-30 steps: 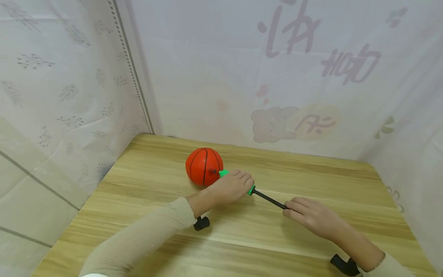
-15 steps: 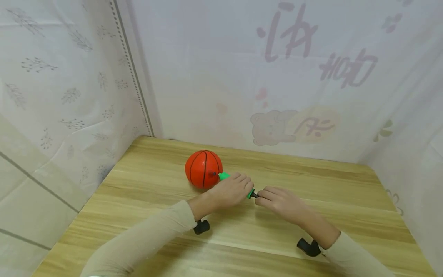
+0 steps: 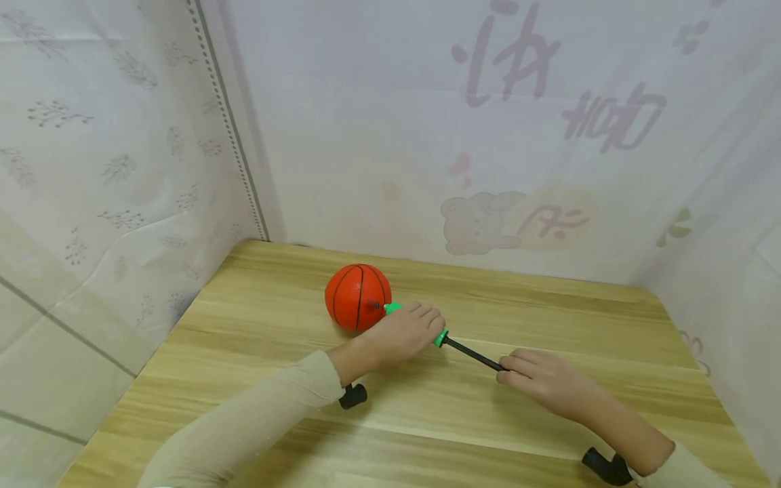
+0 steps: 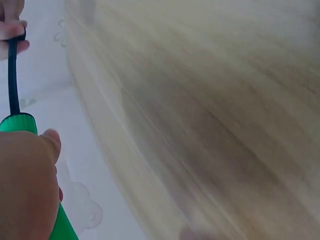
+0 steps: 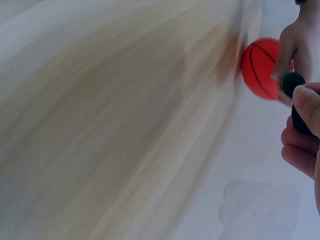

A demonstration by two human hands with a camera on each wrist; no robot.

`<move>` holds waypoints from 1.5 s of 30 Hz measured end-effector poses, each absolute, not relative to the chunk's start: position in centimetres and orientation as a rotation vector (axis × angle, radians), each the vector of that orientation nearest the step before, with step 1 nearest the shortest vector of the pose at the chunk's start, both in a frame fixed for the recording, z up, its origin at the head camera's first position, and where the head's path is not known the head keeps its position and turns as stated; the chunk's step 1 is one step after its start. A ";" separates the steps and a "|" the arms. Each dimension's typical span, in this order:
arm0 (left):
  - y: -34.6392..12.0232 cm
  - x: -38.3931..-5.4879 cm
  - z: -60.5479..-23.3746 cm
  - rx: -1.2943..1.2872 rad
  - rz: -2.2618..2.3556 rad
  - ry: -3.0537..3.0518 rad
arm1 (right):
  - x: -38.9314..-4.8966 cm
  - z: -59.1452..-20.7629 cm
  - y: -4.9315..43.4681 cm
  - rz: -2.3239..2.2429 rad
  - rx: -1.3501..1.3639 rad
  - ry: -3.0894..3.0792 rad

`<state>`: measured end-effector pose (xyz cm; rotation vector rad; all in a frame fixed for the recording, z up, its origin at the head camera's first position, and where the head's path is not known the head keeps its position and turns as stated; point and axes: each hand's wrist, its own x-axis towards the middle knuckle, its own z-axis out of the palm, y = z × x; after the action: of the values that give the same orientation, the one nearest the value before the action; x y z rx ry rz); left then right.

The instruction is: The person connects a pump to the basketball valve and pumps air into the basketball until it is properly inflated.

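Observation:
An orange-red ball with black basketball lines [image 3: 357, 298] sits on the wooden table. My left hand [image 3: 405, 333] grips the green barrel of a hand pump [image 4: 19, 123], whose green tip [image 3: 392, 308] points at the ball's valve, right at its side. Out of the barrel's other end runs a long stretch of black rod [image 3: 473, 354]. At the far end of that rod, my right hand [image 3: 546, 381] holds the pump's black handle [image 5: 300, 120] between thumb and curled fingers. Most of the barrel is hidden under the left hand.
The wooden table [image 3: 293, 440] reaches back to a printed cloth wall [image 3: 366, 135], with another patterned cloth [image 3: 122, 169] along the left. Each wrist carries a black camera mount, the left one [image 3: 352, 395] and the right one [image 3: 607, 466] low over the table.
My right hand pushed the handle in close to the barrel half a second ago, and now has drawn it back out to the right. My left hand and the ball have barely moved.

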<state>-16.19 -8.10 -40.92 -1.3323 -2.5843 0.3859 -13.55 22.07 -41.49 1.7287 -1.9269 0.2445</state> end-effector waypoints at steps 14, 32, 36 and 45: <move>-7.4 -16.0 -41.3 -1.270 0.463 -2.516 | -15.4 -41.7 18.6 0.160 1.723 -1.949; -8.0 -16.2 -40.9 -1.325 0.438 -2.596 | -14.3 -42.0 20.1 0.185 1.723 -1.904; -8.0 -16.3 -41.0 -1.339 0.469 -2.565 | -13.1 -42.0 22.2 0.202 1.711 -1.872; -6.9 -15.9 -41.8 -1.363 0.524 -2.510 | -12.8 -42.3 21.8 0.217 1.695 -1.848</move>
<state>-15.93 -6.89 -41.76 -1.3635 -2.5101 0.5244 -12.83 21.85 -42.28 1.6954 -1.8481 0.2172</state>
